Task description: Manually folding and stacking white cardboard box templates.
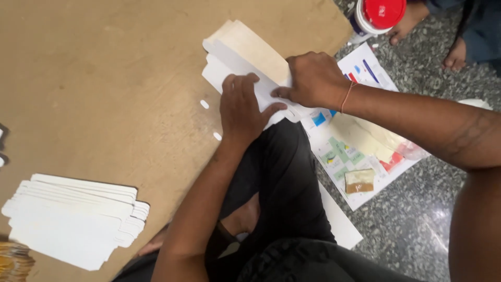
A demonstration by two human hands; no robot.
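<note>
Fingers (245,86) flat on white card (235,52), pressing

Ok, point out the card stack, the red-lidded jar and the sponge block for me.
card stack (73,222), head view, middle of the top white card.
red-lidded jar (383,11), head view, centre of the red lid.
sponge block (359,180), head view, its top face.
</note>
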